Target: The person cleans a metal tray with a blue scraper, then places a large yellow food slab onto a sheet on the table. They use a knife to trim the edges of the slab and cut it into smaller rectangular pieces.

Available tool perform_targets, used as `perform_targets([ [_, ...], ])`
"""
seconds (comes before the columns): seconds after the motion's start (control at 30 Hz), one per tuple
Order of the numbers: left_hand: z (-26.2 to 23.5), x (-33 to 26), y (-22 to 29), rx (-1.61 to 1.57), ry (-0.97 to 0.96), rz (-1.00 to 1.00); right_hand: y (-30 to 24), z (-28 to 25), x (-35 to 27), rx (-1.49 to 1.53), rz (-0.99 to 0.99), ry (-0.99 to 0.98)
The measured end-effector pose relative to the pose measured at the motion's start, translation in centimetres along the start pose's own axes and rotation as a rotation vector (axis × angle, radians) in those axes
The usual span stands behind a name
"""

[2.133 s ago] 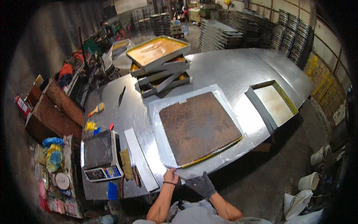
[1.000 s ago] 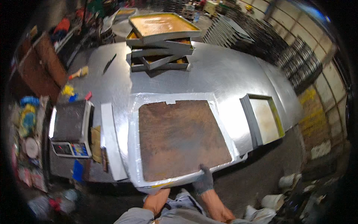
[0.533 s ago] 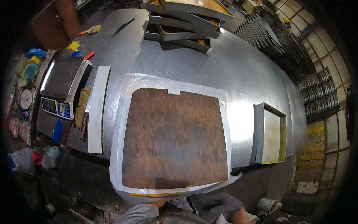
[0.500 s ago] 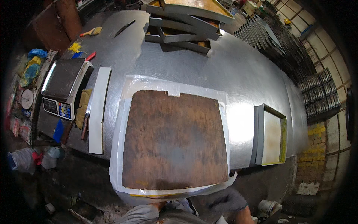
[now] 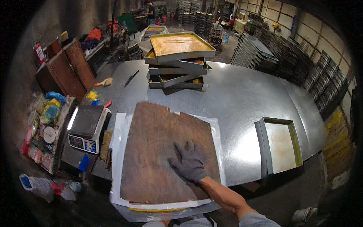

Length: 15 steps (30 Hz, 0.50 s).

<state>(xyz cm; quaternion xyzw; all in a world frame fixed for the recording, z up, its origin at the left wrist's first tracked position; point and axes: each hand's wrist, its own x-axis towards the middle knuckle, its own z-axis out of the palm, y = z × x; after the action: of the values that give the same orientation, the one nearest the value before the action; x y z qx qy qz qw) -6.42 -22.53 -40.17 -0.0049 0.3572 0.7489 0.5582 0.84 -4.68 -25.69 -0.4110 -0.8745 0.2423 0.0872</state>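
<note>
Table (image 5: 245,98), centre frame: sheet metal, smooth, glossy w/ swirl marks. Slab (image 5: 162,151), lower centre: brown, matt, mottled, rough-looking. Sheet (image 5: 217,151) under it: white plastic, glossy, wrinkled at bottom edge. Right hand (image 5: 188,163) on slab: dark knit cloth glove, matt. Trays (image 5: 177,60), upper centre: dull grey metal. Scale (image 5: 87,123), left: brushed metal top, plastic body.

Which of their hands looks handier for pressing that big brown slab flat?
The right hand, probably: gloved, it already lies flat on the brown slab. The left hand barely shows at the picture's lower edge, below the slab.
</note>
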Motion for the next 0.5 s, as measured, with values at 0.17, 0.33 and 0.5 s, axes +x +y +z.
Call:
perform_targets([
  [0.17,15.4,6.0,9.8,0.512,-0.266,0.305,-0.5,-5.0,2.9,0.530,-0.299,0.302],
  [0.33,24.6,16.2,14.7,1.189,-0.178,0.655,-1.0,-3.5,6.6,1.710,-0.010,0.426],
  [0.5,31.2,13.3,4.7,1.782,0.087,0.352,8.5,2.9,2.9,2.007,0.336,0.471],
])
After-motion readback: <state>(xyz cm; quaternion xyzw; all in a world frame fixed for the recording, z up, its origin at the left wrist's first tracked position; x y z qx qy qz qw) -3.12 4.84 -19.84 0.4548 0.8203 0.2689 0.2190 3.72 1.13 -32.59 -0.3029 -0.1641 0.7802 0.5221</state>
